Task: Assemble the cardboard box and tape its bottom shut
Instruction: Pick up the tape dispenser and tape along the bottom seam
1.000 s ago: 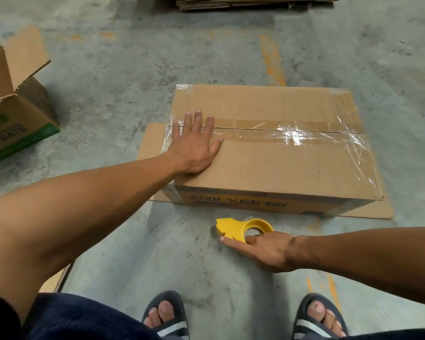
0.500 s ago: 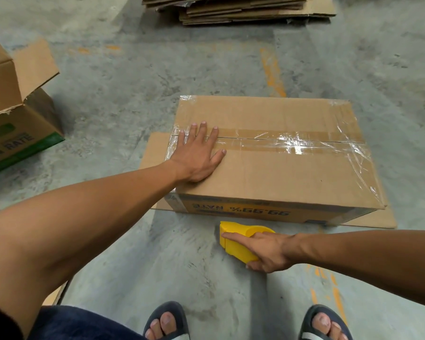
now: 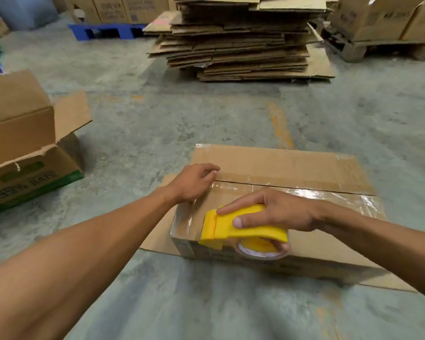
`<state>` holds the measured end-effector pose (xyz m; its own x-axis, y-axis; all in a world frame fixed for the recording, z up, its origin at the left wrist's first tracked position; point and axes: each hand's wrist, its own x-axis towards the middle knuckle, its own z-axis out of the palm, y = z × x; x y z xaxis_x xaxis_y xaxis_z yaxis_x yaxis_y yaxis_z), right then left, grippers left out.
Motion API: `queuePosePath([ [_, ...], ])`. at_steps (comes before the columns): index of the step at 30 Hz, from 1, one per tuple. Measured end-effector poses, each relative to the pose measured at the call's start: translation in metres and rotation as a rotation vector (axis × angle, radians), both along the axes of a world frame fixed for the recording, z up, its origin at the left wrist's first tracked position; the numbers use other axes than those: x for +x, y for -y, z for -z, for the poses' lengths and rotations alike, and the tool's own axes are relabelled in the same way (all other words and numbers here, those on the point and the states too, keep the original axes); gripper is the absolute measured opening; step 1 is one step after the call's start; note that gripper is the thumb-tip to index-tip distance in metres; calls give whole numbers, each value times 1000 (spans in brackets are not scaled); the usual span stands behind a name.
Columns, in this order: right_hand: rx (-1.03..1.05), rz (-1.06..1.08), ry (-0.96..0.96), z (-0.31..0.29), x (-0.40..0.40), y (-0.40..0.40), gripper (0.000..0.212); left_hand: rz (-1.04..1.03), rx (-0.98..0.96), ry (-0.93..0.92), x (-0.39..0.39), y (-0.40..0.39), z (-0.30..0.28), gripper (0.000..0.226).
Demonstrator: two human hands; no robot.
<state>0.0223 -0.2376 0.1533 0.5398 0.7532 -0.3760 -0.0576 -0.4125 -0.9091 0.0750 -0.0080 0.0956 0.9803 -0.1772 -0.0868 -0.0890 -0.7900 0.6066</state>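
Note:
A brown cardboard box [image 3: 292, 165] lies on the concrete floor with its flaps closed upward, clear tape shining along the centre seam and the edges. My right hand [image 3: 277, 211] grips a yellow tape dispenser [image 3: 233, 228] with a roll of clear tape, held at the box's near left corner. My left hand [image 3: 194, 181] rests at the box's left end by the seam, fingers curled down onto the top.
A flat cardboard sheet [image 3: 157, 231] lies under the box. An open box with green print [image 3: 27, 153] stands at the left. A tall stack of flattened cartons [image 3: 241, 40] sits behind. Pallets with boxes [image 3: 378, 23] stand far right, a blue pallet [image 3: 103, 30] far left.
My right hand lifted the yellow dispenser off the floor up to the box's near left corner. My left hand went from flat to curled. The view tilted up, showing the stack behind.

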Motion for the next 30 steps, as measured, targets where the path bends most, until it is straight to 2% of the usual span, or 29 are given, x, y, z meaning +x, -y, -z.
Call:
queuePosePath([
  [4, 214, 171, -121, -33, 42, 28, 45, -129, -225, -20, 10, 3, -22, 29],
  [5, 266, 198, -169, -39, 50, 37, 50, -161, -333, -100, 11, 7, -31, 30],
  [8, 413, 286, -290, -52, 60, 61, 66, -237, -721, -503, 8, 24, -64, 42],
  [11, 500, 346, -329, -55, 62, 76, 67, -157, -932, -779, 1, 42, -91, 49],
  [15, 543, 399, -345, -57, 63, 88, 66, -94, -1017, -889, -7, 65, -112, 45],
  [18, 510, 382, -291, -59, 62, 94, 45, -103, -1051, -897, -11, 75, -118, 42],
  [19, 511, 383, -288, -59, 62, 96, 46, -110, -1069, -905, -11, 76, -118, 41],
  [22, 532, 416, -311, -55, 65, 100, 67, -127, -1136, -936, -14, 79, -119, 36],
  [30, 500, 429, -275, -53, 70, 107, 72, -164, -1190, -910, -21, 86, -122, 23],
])
